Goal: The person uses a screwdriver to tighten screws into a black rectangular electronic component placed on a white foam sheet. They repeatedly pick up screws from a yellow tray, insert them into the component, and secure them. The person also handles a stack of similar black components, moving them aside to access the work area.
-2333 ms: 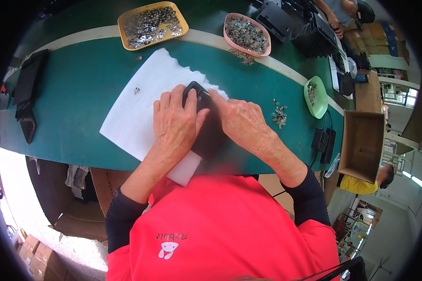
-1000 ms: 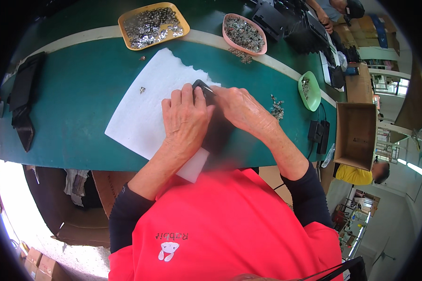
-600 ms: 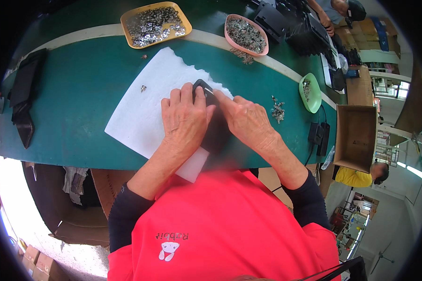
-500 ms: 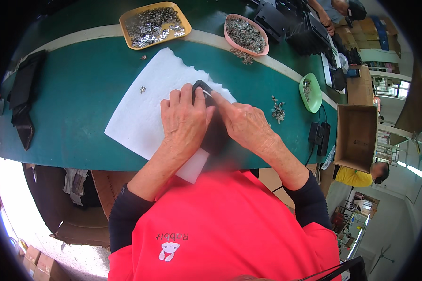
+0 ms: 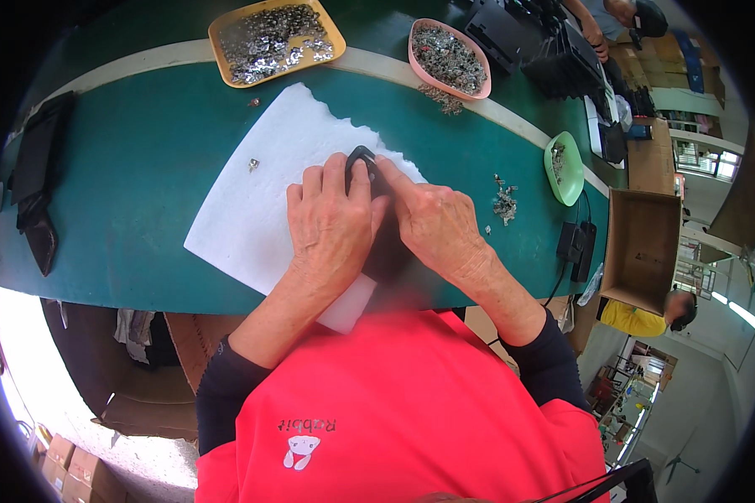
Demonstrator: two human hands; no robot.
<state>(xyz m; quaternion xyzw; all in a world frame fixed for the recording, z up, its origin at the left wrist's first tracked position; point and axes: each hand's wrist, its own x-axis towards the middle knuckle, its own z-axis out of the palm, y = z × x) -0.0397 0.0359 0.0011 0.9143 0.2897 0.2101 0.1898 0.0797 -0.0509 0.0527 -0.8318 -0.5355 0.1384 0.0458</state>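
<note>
A dark, long black plastic part (image 5: 388,243) with a rounded far end lies on a white foam sheet (image 5: 239,205). Its near portion is blurred. Across its left side rests my left hand (image 5: 331,214), holding it down with the fingertips near the far end. My right hand (image 5: 440,222) grips the right side, index finger stretched to the far end and the other fingers curled under. Whatever sits under that fingertip is hidden. One small metal piece (image 5: 253,165) lies on the foam, left of my left hand. Another small piece (image 5: 254,102) is beyond the foam.
A yellow tray (image 5: 341,52) and a pink bowl (image 5: 488,82) of small metal parts stand at the back. On the right are a green bowl (image 5: 575,180), a loose heap of metal parts (image 5: 505,204) and black adapters (image 5: 572,243). Black plastic housings (image 5: 46,159) lie far left.
My right index finger has shifted slightly toward the part's far end, and a thin pale strip seen beside it before no longer shows. My left hand stays nearly in place.
</note>
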